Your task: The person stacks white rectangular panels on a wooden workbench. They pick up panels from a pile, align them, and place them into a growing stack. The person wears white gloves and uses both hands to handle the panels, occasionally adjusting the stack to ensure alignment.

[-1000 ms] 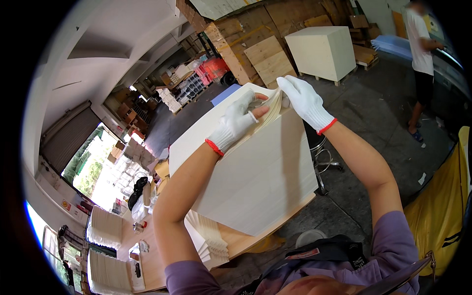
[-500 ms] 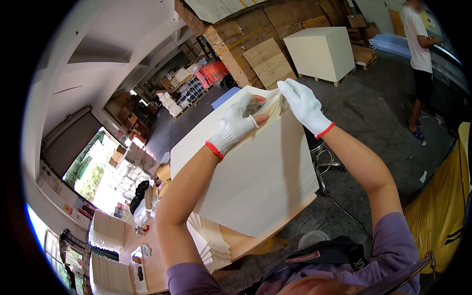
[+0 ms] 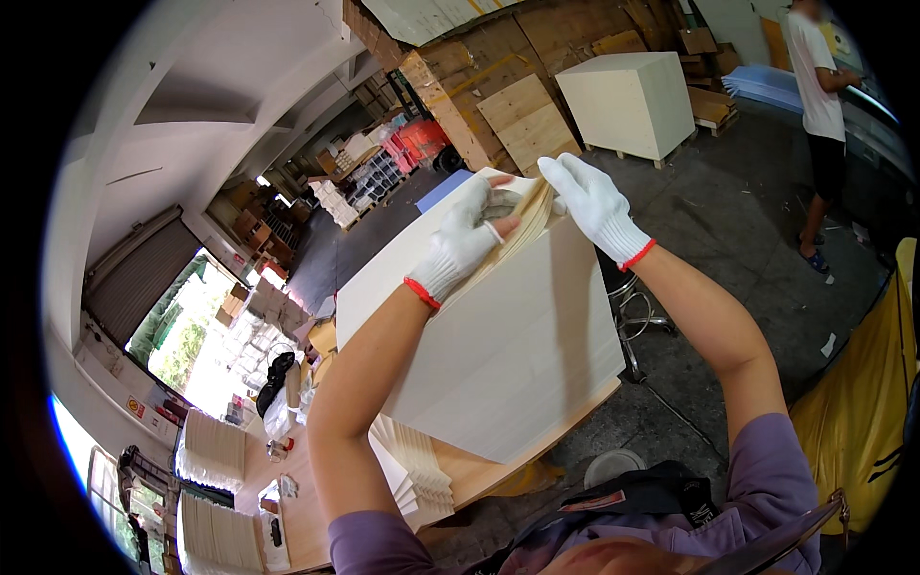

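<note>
A tall stack of cream paper sheets [image 3: 498, 355] rises in front of me, its top sheets lifted into a curved fan of edges [image 3: 535, 213]. My right hand [image 3: 589, 203], in a white knitted glove with a red cuff, pinches the raised corner of these sheets. My left hand [image 3: 460, 238] wears a matching glove with bare thumb and finger tips. It lies on top of the stack beside the fan, thumb and fingers apart, the thumb against the sheet edges. How many sheets are lifted cannot be made out.
The stack stands on a wooden table [image 3: 316, 513] holding smaller sheet piles [image 3: 213, 450] at left. Past the stack are a wheeled stool [image 3: 640, 321] and another large cream stack [image 3: 628, 105] on a pallet. A person [image 3: 819, 115] stands far right. Yellow sheeting [image 3: 858, 393] hangs at right.
The lifted sheets have spread into a wider fan between my hands. My left fingers have shifted slightly, while my right hand keeps its pinch at the corner.
</note>
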Tool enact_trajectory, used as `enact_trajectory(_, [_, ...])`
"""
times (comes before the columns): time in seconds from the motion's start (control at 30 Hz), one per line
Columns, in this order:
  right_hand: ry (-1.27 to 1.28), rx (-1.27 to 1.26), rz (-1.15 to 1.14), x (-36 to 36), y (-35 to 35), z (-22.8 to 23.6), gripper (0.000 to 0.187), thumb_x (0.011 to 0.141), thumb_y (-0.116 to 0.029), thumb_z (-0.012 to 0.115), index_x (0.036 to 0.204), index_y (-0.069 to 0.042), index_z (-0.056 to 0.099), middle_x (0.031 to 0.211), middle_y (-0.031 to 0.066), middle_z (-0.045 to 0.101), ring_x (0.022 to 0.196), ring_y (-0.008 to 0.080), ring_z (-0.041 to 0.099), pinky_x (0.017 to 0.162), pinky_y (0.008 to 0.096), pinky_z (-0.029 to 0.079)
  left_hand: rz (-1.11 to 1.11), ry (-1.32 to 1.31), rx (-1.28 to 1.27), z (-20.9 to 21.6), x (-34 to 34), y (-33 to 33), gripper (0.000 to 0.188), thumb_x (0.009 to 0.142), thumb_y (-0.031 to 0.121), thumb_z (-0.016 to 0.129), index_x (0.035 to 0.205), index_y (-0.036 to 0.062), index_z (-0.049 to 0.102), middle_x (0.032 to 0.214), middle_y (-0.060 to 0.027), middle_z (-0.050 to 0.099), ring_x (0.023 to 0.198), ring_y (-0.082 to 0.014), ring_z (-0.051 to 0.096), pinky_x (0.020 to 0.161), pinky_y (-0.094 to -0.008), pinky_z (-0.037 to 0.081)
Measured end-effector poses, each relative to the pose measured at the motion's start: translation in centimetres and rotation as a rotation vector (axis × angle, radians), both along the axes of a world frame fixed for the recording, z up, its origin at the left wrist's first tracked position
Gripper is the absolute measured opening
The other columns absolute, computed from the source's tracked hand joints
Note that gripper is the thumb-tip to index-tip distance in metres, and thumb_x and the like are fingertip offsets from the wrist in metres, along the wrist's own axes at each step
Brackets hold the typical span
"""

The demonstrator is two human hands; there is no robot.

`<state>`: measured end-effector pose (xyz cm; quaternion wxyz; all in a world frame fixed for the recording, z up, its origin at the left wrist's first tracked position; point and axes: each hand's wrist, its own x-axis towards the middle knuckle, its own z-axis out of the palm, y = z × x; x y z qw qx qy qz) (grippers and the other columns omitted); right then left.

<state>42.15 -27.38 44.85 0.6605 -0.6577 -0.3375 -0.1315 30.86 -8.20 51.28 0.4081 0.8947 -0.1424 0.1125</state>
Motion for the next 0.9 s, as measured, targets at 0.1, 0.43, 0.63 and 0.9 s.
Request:
enact_trajectory(0.1, [-0.013,-0.088,-0.020,0.0,-0.3,0.2,0.062,0.106,-0.061,0.047,0.089,-0.001,0.054,0.076,0.0154,0.052,0.074,0.0274,0.052,0.075,0.0407,0.045,0.006,-0.112,-0.048,-0.3,0.2,-0.2,0.052,0.099,0.009,0.055,0.151,0.0044,0.047,0.134,-0.0132,0.064,0.124,-0.0218,0.060,0.109,-0.0349,0.045])
enact_trajectory(0.43, [-0.040,-0.036,-0.023,0.3,-0.2,0.2,0.057,0.107,-0.054,0.047,0.088,0.000,0.054,0.076,0.0155,0.051,0.072,0.0278,0.050,0.073,0.0405,0.044,0.257,-0.077,0.386,0.6,-0.8,-2.4,0.041,0.088,0.019,0.083,0.122,0.0052,0.066,0.110,-0.0086,0.073,0.106,-0.0179,0.065,0.096,-0.0333,0.051])
enact_trajectory(0.63, [-0.039,-0.017,-0.024,0.6,-0.2,-0.1,0.057,0.107,-0.054,0.048,0.088,-0.001,0.054,0.075,0.0142,0.050,0.071,0.0257,0.050,0.073,0.0399,0.044,0.205,-0.059,0.272,0.7,-0.8,-2.4,0.044,0.088,0.019,0.083,0.126,0.0056,0.066,0.117,-0.0091,0.071,0.109,-0.0152,0.062,0.097,-0.0327,0.050])
enact_trajectory(0.9, [0.024,-0.059,-0.002,0.1,-0.4,0.3,0.057,0.107,-0.055,0.049,0.088,-0.002,0.054,0.075,0.0130,0.052,0.072,0.0253,0.050,0.074,0.0394,0.044,0.151,-0.140,0.206,-0.1,-0.4,-1.3,0.031,0.102,0.011,0.058,0.132,0.0039,0.063,0.116,-0.0073,0.067,0.112,-0.0125,0.057,0.101,-0.0287,0.045])
